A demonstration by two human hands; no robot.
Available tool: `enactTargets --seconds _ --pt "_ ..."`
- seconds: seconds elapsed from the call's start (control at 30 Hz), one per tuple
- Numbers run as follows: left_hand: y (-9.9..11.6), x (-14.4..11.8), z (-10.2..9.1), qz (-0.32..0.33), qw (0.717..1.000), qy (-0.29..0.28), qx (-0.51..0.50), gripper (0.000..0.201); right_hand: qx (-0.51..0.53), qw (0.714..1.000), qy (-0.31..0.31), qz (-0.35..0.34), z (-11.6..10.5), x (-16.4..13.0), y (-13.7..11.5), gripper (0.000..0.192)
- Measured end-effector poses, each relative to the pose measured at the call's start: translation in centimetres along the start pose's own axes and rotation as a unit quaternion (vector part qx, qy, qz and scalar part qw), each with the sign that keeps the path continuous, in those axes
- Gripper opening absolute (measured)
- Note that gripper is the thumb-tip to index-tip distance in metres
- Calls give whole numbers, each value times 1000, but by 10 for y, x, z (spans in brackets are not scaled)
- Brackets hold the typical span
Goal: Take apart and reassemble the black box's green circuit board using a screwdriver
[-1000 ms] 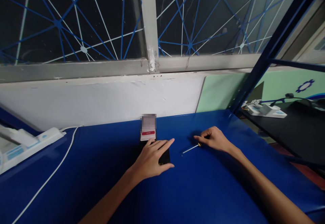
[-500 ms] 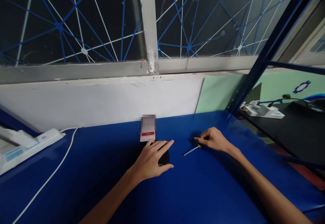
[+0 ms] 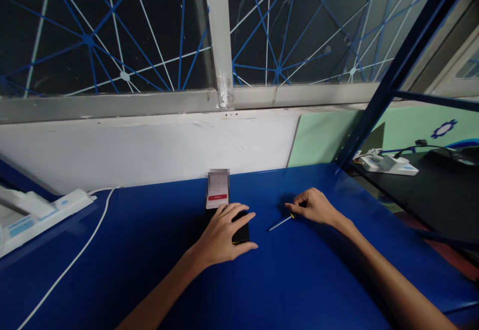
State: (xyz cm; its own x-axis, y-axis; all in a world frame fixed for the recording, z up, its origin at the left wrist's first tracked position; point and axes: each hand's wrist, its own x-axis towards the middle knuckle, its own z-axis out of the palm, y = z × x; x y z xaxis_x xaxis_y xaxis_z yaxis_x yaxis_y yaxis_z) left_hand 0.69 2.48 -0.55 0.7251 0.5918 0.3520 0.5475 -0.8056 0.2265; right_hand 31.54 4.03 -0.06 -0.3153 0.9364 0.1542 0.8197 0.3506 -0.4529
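Observation:
My left hand (image 3: 221,236) reaches over a dark, boxy object (image 3: 242,232) on the blue table, its fingers spread apart. Most of that object lies hidden under the hand, so I cannot tell its kind or whether the hand touches it. Just behind it a phone (image 3: 217,203) leans up with a lit screen and a red bar. To the right, my right hand (image 3: 313,206) is closed round the handle end of a screwdriver (image 3: 281,222). Its thin metal shaft points left and toward me, the tip close to the tabletop.
A white power strip (image 3: 48,220) sits at the left of the table (image 3: 284,285), its white cable (image 3: 80,255) running toward the front. Behind are a white wall and windows. At right stand a blue post (image 3: 368,115) and a black table (image 3: 430,195) with another power strip (image 3: 389,164).
My right hand and the screwdriver have shifted very slightly left. The left hand's fingers have bent and spread a little more over the dark object.

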Motion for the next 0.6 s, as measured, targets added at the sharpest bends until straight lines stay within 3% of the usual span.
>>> enactTargets --seconds 0.17,0.4,0.6 --pt "2 1 -3 8 1000 6 -11 56 23 1000 0 1 -2 0 -3 45" --pt "14 4 -2 2 997 30 -68 30 129 992 -3 1 7 -2 -13 54" --pt "17 6 2 7 992 62 -114 12 150 988 -9 -27 16 -3 -25 56"
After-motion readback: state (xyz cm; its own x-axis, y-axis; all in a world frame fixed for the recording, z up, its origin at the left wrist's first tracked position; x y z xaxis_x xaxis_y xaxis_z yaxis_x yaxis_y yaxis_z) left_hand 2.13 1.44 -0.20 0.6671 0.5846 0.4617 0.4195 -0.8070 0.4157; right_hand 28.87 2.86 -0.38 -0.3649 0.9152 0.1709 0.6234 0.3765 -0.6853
